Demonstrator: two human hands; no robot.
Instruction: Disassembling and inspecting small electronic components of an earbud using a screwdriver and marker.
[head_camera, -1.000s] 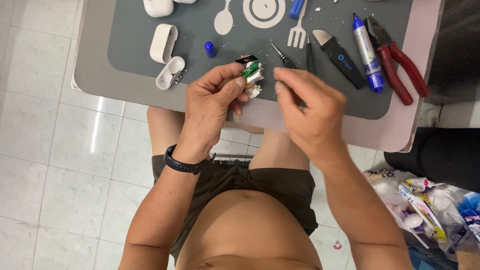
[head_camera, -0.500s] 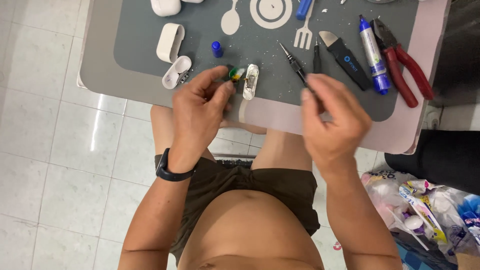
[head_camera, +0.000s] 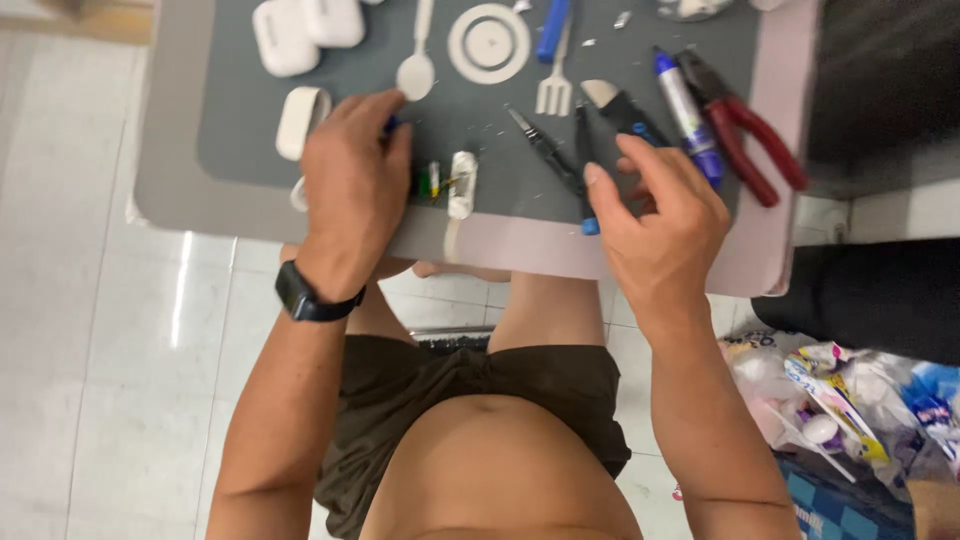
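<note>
My left hand (head_camera: 352, 185) lies palm down on the grey mat (head_camera: 250, 130), its fingers over a small blue cap (head_camera: 391, 124) and a white case half (head_camera: 300, 120). Just right of it on the mat lie a small green circuit piece (head_camera: 431, 180) and a white earbud shell (head_camera: 462, 184); I cannot tell if the hand touches them. My right hand (head_camera: 660, 215) hovers with its fingers apart at the mat's front edge. Its thumb is beside a black tool with a blue tip (head_camera: 584, 165), and a thin black screwdriver (head_camera: 543, 150) lies just left of that.
At the back of the mat lie white earbud cases (head_camera: 285, 35), a white spoon-shaped tool (head_camera: 415, 68), a white ring disc (head_camera: 490, 42) and a white fork-shaped tool (head_camera: 552, 95). Right of these are a utility knife (head_camera: 625, 110), a blue marker (head_camera: 685, 115) and red pliers (head_camera: 745, 135). A bag of rubbish (head_camera: 840, 400) sits on the floor at lower right.
Both hands held the green-and-white part between them; now it lies on the mat. My left hand has moved forward over the mat and my right hand has let go of the screwdriver.
</note>
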